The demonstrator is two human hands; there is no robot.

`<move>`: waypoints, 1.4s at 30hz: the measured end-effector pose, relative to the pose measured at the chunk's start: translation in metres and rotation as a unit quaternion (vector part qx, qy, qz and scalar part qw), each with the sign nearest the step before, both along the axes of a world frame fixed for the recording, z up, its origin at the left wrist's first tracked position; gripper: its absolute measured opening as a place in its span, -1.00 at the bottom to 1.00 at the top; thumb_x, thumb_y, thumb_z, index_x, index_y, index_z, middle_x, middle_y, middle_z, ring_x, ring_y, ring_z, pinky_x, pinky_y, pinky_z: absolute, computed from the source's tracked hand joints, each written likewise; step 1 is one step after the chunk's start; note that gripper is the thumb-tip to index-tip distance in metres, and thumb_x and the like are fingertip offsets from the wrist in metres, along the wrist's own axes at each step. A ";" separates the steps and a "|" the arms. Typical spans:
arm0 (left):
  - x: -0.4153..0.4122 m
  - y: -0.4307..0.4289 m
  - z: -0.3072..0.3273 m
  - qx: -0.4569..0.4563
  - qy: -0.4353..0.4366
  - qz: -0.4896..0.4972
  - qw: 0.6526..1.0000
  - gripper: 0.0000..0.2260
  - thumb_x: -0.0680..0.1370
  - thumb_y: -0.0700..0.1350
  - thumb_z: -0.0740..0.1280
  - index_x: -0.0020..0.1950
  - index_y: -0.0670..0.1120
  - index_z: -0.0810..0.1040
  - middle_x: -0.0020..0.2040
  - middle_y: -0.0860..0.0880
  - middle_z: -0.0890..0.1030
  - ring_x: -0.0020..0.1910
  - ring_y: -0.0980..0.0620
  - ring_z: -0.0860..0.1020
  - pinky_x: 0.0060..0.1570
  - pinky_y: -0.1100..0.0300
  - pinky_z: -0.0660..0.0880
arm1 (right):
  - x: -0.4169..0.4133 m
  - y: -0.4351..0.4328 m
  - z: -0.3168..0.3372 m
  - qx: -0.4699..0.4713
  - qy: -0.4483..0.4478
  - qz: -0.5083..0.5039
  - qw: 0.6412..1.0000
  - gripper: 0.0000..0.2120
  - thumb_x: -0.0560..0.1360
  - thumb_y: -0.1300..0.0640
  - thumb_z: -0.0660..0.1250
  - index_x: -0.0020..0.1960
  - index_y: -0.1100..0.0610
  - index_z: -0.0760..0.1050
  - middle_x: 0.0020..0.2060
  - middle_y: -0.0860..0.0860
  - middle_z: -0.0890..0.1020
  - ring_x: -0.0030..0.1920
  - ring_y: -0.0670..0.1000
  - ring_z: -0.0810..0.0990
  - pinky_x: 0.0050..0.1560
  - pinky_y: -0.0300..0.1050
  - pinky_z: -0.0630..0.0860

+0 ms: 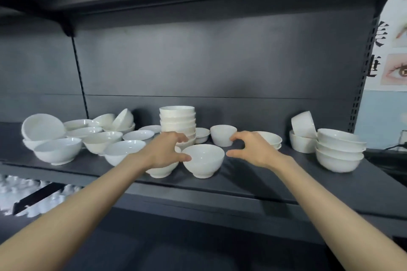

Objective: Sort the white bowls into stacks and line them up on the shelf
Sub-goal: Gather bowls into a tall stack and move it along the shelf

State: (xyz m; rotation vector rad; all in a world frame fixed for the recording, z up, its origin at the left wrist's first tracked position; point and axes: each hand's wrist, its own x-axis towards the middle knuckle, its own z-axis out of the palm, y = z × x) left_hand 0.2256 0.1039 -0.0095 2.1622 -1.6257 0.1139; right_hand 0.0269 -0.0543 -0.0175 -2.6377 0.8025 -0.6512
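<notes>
Many white bowls stand on a dark grey shelf (264, 174). A lone bowl (203, 159) sits upright near the front edge, between my hands. My left hand (165, 152) is spread, its thumb touching that bowl's left rim; it partly covers another bowl (160, 170). My right hand (253, 149) hovers open just right of the bowl, fingers curved, holding nothing. Behind stands a tall stack (177, 122) of several bowls, with a single small bowl (222, 135) to its right.
A jumble of shallow dishes and bowls (92, 136) fills the shelf's left part. At the right are a stack of three (339, 149) and a tilted bowl on another (302, 133). An upper shelf hangs overhead. A poster (394, 50) is at the far right.
</notes>
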 end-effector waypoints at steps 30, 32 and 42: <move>0.030 0.021 -0.071 -0.199 0.196 0.012 0.960 -0.81 0.29 -0.15 0.59 -0.28 -0.11 0.58 0.12 0.02 0.46 -0.03 0.15 0.42 -0.09 0.58 0.26 | 0.016 0.005 -0.042 0.164 -0.174 0.006 0.971 -0.80 0.28 0.13 0.59 -0.35 0.20 0.61 -0.39 -0.09 0.47 -0.29 -0.19 0.37 -0.13 -0.25 0.28; 0.019 0.010 -0.072 -0.205 0.212 -0.016 0.955 -0.80 0.28 -0.15 0.60 -0.31 -0.06 0.58 0.14 0.01 0.47 0.00 0.16 0.44 -0.04 0.45 0.30 | 0.005 0.001 -0.036 0.153 -0.196 -0.015 0.969 -0.81 0.28 0.10 0.59 -0.34 0.18 0.63 -0.31 -0.04 0.57 -0.14 -0.21 0.46 -0.06 -0.17 0.33; -0.006 -0.050 -0.086 -0.184 0.356 -0.100 0.911 -0.39 0.13 0.03 0.62 0.09 0.02 0.45 0.19 0.10 0.44 0.21 0.19 0.44 0.28 0.19 0.42 | -0.015 -0.028 -0.011 0.123 -0.280 0.016 0.952 -0.84 0.24 0.07 0.60 -0.35 0.10 0.65 -0.27 -0.04 0.54 -0.07 -0.09 0.45 -0.14 -0.37 0.38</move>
